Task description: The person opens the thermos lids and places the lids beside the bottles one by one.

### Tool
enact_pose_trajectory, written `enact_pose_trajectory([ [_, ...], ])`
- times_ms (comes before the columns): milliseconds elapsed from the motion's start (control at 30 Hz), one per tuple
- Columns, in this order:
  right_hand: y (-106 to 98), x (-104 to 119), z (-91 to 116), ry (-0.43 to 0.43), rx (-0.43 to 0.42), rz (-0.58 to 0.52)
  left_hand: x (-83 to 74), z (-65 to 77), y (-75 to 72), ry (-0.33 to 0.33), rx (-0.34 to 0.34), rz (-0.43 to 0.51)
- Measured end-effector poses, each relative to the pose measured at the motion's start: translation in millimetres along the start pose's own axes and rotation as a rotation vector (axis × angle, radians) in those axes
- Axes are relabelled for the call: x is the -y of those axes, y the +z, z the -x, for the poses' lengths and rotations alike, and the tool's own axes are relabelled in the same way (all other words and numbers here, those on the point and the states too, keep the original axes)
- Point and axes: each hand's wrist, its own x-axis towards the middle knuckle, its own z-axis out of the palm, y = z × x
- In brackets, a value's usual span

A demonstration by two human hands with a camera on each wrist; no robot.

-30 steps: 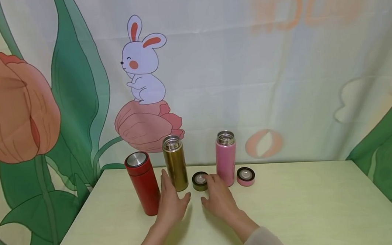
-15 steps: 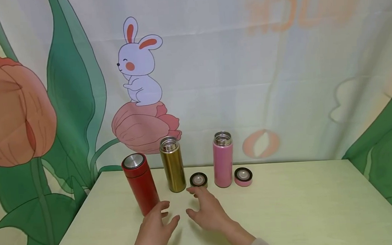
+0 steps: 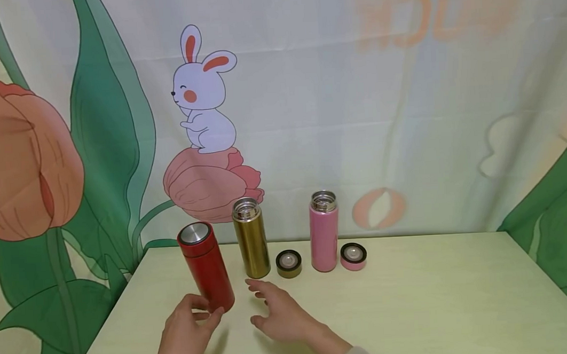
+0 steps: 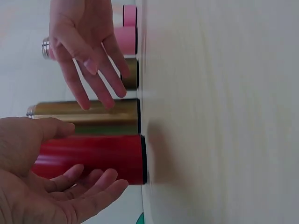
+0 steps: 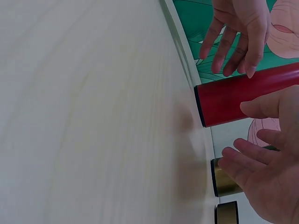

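Observation:
A red thermos (image 3: 206, 266) with its steel-topped lid on stands at the left of the table. My left hand (image 3: 187, 323) is at its lower left side, fingers loosely bent with a gap to the thumb; in the left wrist view the fingers overlap the red body without gripping it. To the right of the thermos, my right hand (image 3: 286, 316) reaches leftward, fingers spread and holding nothing. Behind stands a lidless gold thermos (image 3: 252, 245), its steel neck bare. Its gold lid (image 3: 288, 264) lies beside it, underside up.
Farther right stands a lidless pink thermos (image 3: 324, 236), with its pink lid (image 3: 353, 256) upturned next to it. All stand on a pale wooden table (image 3: 439, 297). A printed cloth (image 3: 308, 90) with a rabbit and tulips hangs behind the back edge.
Both hands have moved left and toward me, away from the gold thermos and its lid. My left hand has passed in front of the red thermos to its left side.

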Motion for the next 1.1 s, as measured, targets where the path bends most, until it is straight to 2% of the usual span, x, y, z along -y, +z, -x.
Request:
enact_pose_trajectory([
  [233,8.4,8.4,-11.9,-0.032,0.047,0.052,6.1,-12.4,-8.4,0.015,-0.019,-0.001],
  [400,12.8,13.1,-20.2,-0.042,0.064,0.066,6.1,-24.5,-5.7,0.038,-0.026,0.03],
  [600,16.0,15.3,-25.2,-0.039,0.074,0.043,3.0,-33.0,-0.3,0.094,-0.051,0.092],
  [867,18.4,16.5,-27.8,-0.062,0.08,0.067,-1.2,-37.7,5.3,0.101,-0.091,0.124],
  [1100,18.6,16.9,-27.0,-0.052,0.079,0.066,-2.9,-36.8,6.2,0.093,-0.087,0.148],
])
